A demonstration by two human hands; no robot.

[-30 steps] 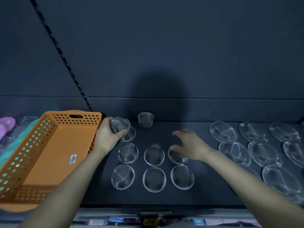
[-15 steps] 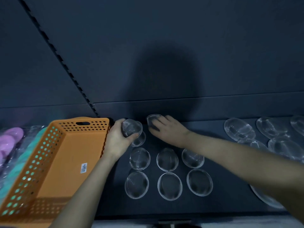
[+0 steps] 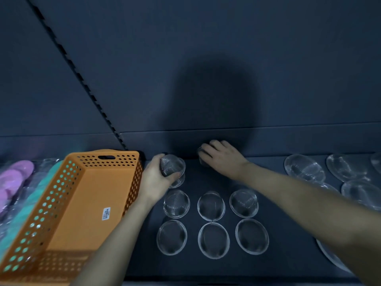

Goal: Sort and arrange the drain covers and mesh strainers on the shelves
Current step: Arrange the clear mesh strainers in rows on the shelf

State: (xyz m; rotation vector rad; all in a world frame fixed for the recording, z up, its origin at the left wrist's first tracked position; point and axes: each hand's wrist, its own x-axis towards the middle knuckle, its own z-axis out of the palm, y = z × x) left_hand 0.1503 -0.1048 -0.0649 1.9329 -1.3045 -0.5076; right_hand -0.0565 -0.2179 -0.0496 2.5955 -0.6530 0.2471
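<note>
On the dark shelf (image 3: 288, 234) lie several small round mesh strainers in two rows, such as one at the left of the middle row (image 3: 176, 203) and one at the front centre (image 3: 213, 240). My left hand (image 3: 153, 181) grips a mesh strainer (image 3: 170, 166) at the back left, just over another strainer lying under it. My right hand (image 3: 223, 156) reaches to the back wall and covers a small cup-shaped strainer (image 3: 201, 153), which is mostly hidden under my fingers. Larger flat drain covers (image 3: 304, 168) lie at the right.
An orange perforated basket (image 3: 86, 203) stands to the left of the strainers, touching my left wrist. Pink and teal packaged items (image 3: 12, 182) lie left of the basket. The shelf's back wall rises directly behind my right hand.
My right hand went from the middle row to the cup-shaped strainer at the back and closed over it. My left hand kept its strainer in place.
</note>
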